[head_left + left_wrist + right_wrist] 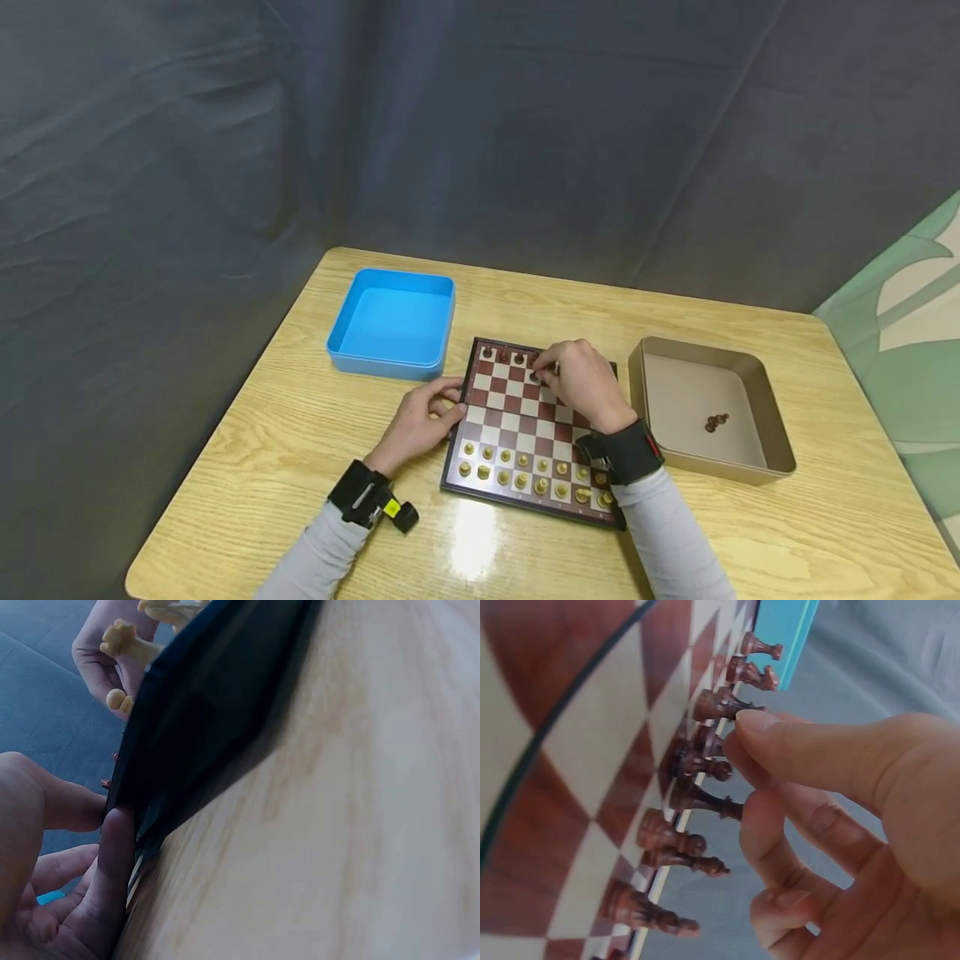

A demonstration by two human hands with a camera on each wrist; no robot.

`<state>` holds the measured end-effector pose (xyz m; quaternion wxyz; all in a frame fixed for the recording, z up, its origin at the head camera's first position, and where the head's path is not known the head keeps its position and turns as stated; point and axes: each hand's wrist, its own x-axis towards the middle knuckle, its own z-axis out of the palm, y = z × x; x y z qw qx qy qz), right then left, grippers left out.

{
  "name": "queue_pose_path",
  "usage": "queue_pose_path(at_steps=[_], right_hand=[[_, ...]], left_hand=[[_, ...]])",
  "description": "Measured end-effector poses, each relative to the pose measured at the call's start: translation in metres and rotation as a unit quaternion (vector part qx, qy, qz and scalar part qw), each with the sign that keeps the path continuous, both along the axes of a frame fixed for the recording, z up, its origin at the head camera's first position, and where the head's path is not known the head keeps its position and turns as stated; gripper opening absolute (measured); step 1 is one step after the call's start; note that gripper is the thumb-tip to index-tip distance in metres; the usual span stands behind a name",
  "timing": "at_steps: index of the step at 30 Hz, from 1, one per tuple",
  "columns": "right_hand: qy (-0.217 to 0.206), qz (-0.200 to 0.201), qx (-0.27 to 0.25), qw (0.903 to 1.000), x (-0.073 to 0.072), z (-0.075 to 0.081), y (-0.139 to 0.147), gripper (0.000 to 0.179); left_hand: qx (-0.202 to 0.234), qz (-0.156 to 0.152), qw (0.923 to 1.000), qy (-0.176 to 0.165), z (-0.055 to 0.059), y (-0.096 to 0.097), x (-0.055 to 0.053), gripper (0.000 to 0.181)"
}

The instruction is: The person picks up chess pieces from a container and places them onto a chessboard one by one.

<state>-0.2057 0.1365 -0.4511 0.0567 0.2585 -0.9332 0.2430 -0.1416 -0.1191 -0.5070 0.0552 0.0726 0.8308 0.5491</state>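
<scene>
A chessboard lies in front of me, with gold pieces in two rows at its near side and dark red pieces along its far side. My left hand holds the board's left edge, thumb and bent forefinger meeting at the rim. My right hand reaches over the far rows, thumb and forefinger tips close together. A dark pawn stands beside those fingertips, its round head in sight. I cannot tell whether they pinch a piece. Part of the far row is hidden behind this hand.
To the right of the board stands a beige tray with several dark chess pieces in it. A blue tray sits at the back left of the wooden table. Dark cloth hangs behind the table.
</scene>
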Motion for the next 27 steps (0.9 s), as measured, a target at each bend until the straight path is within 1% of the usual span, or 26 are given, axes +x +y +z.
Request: queue_pose_path(at_steps=[7,12,17,21,27], right_hand=[[0.013,-0.002,-0.004,0.9999,0.002,0.008,0.001,0.009],[0.015,-0.005,-0.016,0.9997,0.006,0.018,0.004,0.009],[0.016,-0.018,-0.033,0.9992,0.010,0.028,0.012,0.012],[0.020,-0.031,-0.040,0.9985,0.011,0.030,0.022,0.012],[0.030,-0.040,-0.055,0.9973,0.012,0.030,0.040,0.012]], left_hand=[[0.003,-0.001,1.0000,0.002,0.000,0.000,0.000,0.043],[0.002,0.002,1.0000,-0.002,-0.001,0.000,0.000,0.042],[-0.001,0.002,1.0000,0.005,0.000,0.000,0.000,0.042],[-0.003,-0.001,1.0000,0.006,0.001,0.000,0.000,0.042],[-0.001,-0.002,1.0000,0.007,0.002,0.001,0.000,0.042]])
